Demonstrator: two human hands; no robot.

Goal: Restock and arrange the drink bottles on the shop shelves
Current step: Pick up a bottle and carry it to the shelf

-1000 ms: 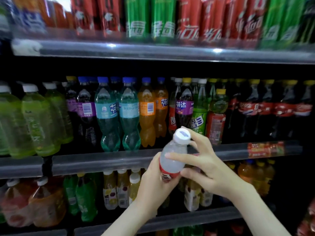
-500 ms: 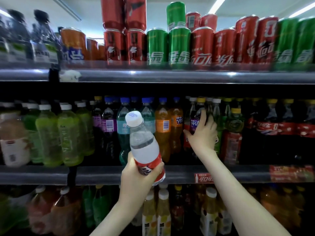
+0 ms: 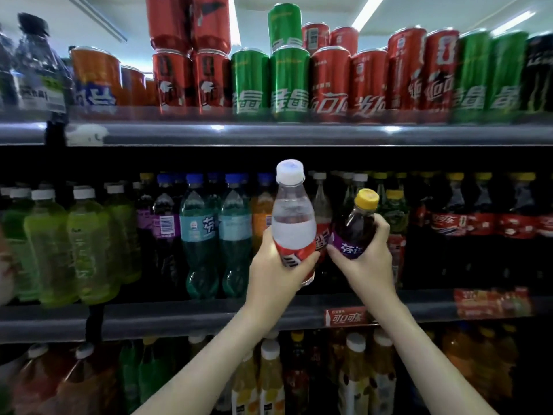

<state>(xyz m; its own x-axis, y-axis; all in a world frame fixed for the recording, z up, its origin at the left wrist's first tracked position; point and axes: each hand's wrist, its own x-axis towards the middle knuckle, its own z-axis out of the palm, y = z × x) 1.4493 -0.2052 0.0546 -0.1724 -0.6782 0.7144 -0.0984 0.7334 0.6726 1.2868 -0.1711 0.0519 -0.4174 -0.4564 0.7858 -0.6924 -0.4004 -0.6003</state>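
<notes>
Pale green drink is held in the green bottles (image 3: 86,244) at the left of the middle shelf (image 3: 179,317). A clear bottle (image 3: 293,217) with a white cap and red label, full of clear drink, is gripped by the left hand (image 3: 276,265) in front of the shelf. Just beside it, a dark bottle (image 3: 354,226) with a yellow cap and purple label is gripped by the right hand (image 3: 366,259). Cola bottles (image 3: 478,229) are lined up at the right.
</notes>
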